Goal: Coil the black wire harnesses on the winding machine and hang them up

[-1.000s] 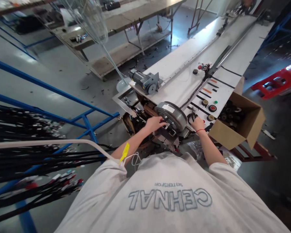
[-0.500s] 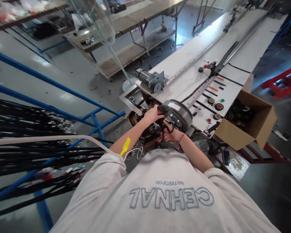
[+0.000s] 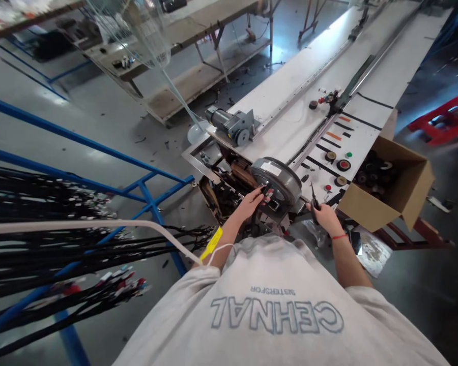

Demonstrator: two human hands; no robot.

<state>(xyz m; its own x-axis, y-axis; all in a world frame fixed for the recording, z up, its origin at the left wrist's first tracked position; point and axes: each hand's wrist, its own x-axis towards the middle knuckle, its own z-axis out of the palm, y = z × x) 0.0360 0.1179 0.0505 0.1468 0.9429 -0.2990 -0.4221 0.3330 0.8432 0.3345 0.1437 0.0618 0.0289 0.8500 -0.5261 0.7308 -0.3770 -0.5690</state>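
Note:
My left hand reaches to the front of the grey round drum at the table's end. Its fingers close on a dark cable end with small light and red bits, too small to make out fully. To the right of the drum, my right hand is wrapped round a pair of dark scissors, blades pointing up and away from me. Below the drum, the machine parts are partly hidden by my left arm and shirt.
A motor sits on the long white table. Tape rolls and buttons lie near its right edge, beside an open cardboard box. Black cable bundles hang on a blue rack at left. A phone lies lower right.
Both hands were together at the drum's left front. My right hand has moved right, away from the drum, and now holds scissors. My left hand has shifted slightly right and nearer me.

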